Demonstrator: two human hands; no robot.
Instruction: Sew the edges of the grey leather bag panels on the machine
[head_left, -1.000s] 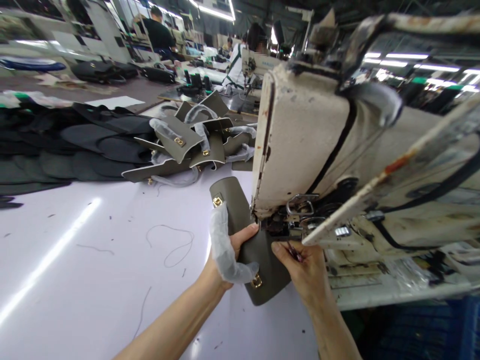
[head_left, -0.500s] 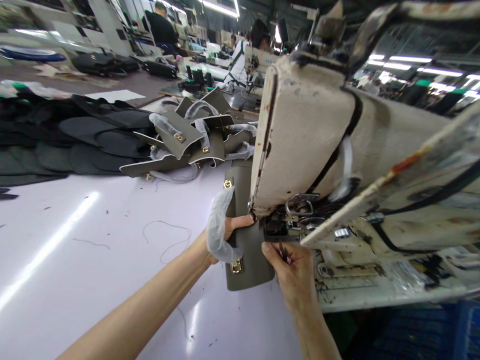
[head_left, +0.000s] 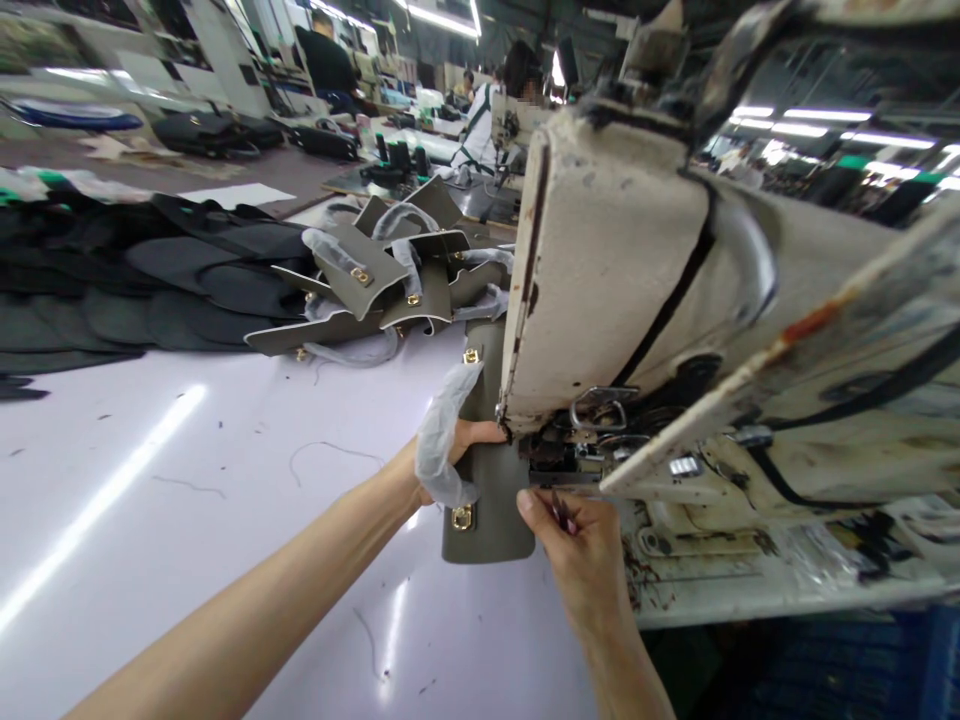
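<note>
A grey-brown bag panel [head_left: 501,505] lies under the head of a sewing machine [head_left: 600,270]. Gold fittings [head_left: 463,517] join a plastic-wrapped handle [head_left: 435,440] to it. My left hand [head_left: 469,440] reaches behind the handle and grips the panel, one finger stretched close to the needle area; its other fingers are largely hidden. At the panel's right edge, my right hand [head_left: 581,545] is closed, thumb and finger pinching the edge. A small dark pointed tool, perhaps thread snips [head_left: 562,513], sticks out of that same hand.
Similar panels with wrapped handles [head_left: 367,280] are heaped behind, beside a long pile of black pieces [head_left: 165,270]. Loose threads [head_left: 330,450] lie on the white tabletop [head_left: 247,560]. A rusty-edged bar [head_left: 787,340] slants across the right. People work farther back.
The panel has shifted slightly away from me and turned a little under the machine, its near end swinging left. Both hands have kept their hold and moved slightly with it.
</note>
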